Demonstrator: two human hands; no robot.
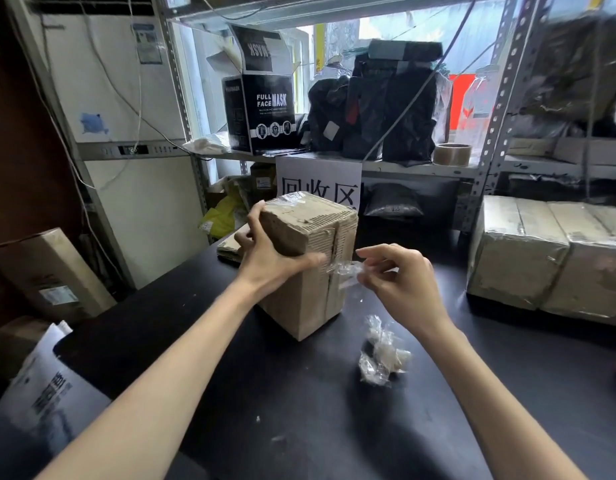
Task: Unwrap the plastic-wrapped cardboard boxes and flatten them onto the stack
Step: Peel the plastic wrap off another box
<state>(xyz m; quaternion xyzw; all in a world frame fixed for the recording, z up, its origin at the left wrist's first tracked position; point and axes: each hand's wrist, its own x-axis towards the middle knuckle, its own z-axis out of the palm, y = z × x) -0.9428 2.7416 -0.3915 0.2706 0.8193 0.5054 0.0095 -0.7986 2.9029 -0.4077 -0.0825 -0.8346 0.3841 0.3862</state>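
A crumpled wad of clear plastic [382,358] lies nearest on the dark table [299,410]. Beyond it, the right hand [400,282] pinches a strip of film [346,271] that runs off the upright cardboard bundle [310,299]. The left hand [265,252] grips the bundle's upper left edge, fingers curled round it and motion-blurred. Behind it, the flat cardboard stack [228,249] is mostly hidden. The wrapped bundles [549,258] far right are cut off by the frame.

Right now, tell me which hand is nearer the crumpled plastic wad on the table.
Right. The right hand hovers just beyond the wad, pinching wrap; the left hand grips the bundle farther left.
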